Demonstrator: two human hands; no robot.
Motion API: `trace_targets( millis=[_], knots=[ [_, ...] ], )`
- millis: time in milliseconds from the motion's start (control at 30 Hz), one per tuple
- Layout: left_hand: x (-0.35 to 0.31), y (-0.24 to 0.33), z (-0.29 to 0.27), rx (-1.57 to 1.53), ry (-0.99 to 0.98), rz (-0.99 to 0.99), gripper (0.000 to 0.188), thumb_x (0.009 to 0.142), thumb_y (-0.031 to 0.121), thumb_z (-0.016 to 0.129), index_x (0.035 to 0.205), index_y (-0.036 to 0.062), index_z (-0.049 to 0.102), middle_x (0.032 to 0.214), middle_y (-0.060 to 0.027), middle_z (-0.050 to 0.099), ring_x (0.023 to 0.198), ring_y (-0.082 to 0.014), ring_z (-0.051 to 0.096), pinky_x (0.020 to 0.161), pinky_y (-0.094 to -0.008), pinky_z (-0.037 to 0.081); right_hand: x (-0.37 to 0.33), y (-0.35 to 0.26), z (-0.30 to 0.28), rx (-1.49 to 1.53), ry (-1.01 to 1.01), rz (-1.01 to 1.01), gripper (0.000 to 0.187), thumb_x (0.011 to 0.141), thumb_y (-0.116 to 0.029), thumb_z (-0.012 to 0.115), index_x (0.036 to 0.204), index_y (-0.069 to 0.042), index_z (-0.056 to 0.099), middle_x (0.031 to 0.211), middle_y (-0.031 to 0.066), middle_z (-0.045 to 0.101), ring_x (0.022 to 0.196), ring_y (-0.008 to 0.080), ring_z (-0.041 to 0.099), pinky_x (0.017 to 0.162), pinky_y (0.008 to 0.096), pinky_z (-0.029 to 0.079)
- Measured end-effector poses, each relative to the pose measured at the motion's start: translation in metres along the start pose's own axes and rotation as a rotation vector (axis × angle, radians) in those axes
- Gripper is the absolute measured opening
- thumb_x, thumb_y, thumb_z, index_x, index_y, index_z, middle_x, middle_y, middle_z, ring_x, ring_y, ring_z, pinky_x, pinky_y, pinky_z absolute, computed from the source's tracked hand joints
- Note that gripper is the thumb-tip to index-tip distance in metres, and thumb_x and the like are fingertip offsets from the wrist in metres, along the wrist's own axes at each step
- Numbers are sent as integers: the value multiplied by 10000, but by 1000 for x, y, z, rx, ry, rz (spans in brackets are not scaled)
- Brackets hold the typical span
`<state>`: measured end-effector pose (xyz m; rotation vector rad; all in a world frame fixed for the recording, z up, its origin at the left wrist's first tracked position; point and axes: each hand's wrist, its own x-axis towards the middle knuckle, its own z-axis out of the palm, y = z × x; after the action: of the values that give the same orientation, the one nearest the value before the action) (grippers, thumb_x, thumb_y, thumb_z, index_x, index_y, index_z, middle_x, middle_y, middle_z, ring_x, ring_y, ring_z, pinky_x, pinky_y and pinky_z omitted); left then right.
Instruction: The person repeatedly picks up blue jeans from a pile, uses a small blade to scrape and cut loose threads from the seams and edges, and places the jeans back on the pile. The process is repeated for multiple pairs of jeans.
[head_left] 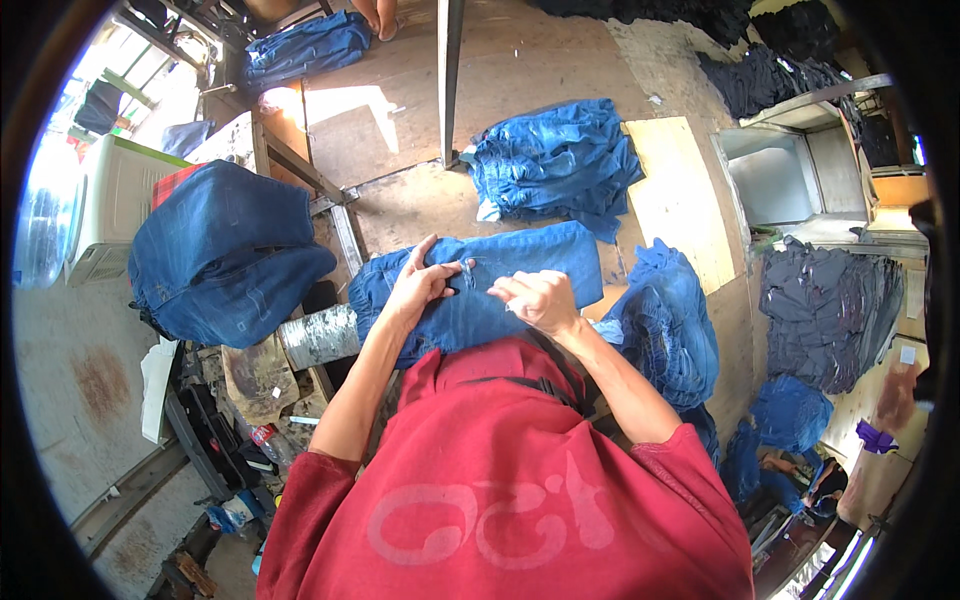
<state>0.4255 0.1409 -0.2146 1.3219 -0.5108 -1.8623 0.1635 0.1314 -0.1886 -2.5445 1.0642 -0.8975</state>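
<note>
Across my lap lies a folded pair of blue jeans, with a small frayed, whitish spot near its middle. My left hand rests on the denim just left of that spot, its fingers apart and the index finger stretched out. To the right of the spot, my right hand is closed, thumb and fingers pressed together above the cloth. Whatever it pinches is too small to make out.
A pile of blue jeans lies on the floor ahead, beside a metal post. More jeans sit close at my right. Dark jeans are draped at my left. Stacked dark garments lie farther right.
</note>
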Motion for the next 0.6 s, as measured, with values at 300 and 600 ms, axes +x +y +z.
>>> trace_targets(
  millis=[300, 600],
  knots=[
    [5, 0, -3, -77, -18, -16, 883, 950, -29, 591, 1727, 7, 172, 1095, -149, 773, 578, -71, 455, 739, -296, 582, 0, 18, 5, -110, -15, 29, 138, 894, -250, 848, 865, -168, 741, 686, 7, 653, 547, 220, 656, 520, 367, 510],
    [-1, 14, -4, 139, -7, 59, 715, 949, -10, 578, 1638, 18, 391, 1256, -186, 772, 636, -119, 583, 775, -320, 594, 4, 45, 6, -137, 5, 135, 160, 952, -295, 810, 891, -171, 730, 769, 10, 702, 620, 210, 712, 549, 378, 546]
  ],
)
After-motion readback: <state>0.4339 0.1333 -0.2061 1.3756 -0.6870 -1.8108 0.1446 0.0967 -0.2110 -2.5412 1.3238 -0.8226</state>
